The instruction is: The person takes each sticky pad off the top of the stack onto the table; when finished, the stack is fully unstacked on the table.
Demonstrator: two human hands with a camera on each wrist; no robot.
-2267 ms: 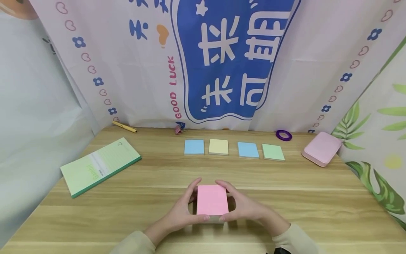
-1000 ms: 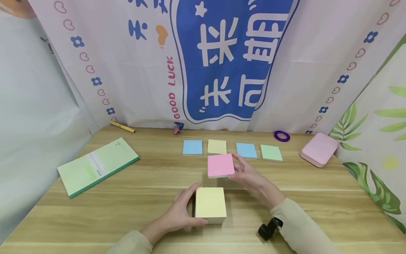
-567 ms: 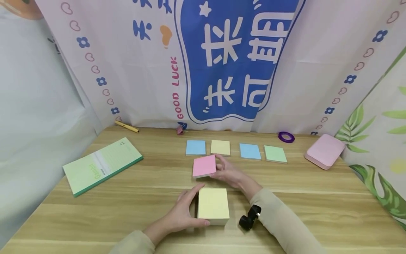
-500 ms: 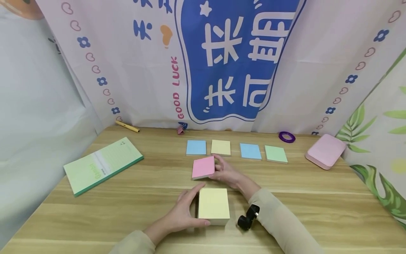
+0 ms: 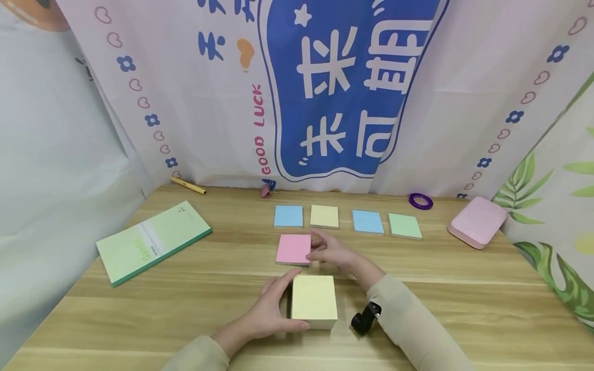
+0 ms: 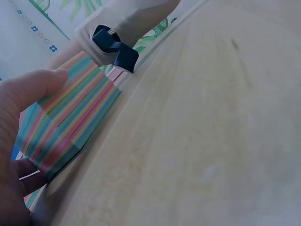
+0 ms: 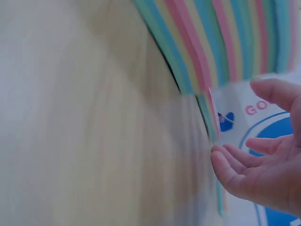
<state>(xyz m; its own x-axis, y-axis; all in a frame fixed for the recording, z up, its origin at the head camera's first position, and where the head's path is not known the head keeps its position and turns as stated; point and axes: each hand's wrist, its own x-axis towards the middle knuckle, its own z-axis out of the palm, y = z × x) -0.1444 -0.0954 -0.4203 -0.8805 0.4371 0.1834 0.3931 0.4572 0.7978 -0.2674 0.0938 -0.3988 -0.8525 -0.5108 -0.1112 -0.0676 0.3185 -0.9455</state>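
- Our left hand [image 5: 264,312] is clamped on the yellow-topped paper block [image 5: 314,298], at its left side: thumb at the near face, fingers at the far side.
- Our right hand [image 5: 335,252] is at the right edge of the pink pad [image 5: 292,249], with thumb and fingers apart; if a fingertip touches the paper, we cannot tell.
- We see the pink pad flat on the table [image 5: 223,293], behind the block and a little to its left. Only a narrow strip of wood divides the two, and our left fingertips are just beside it.
- Another narrow strip lies between the pink pad and the back row: blue pad [image 5: 288,216], yellow pad [image 5: 324,217], second blue pad [image 5: 368,222], green pad [image 5: 405,226].
- To the left, wide wood reaches from the pink pad to the notebook [image 5: 154,243]. To the right, wood also stretches from our sleeve [image 5: 413,319] toward the pink case [image 5: 478,222].
- From the head, the block's near face looks pale; both wrist views show us coloured stripes on its sides.
- Only the right wrist view shows us the right thumb raised above the pink pad's level, and this pad's layered edge.
- Only the head view gives us the whole back row, with the purple ring [image 5: 411,201] behind.
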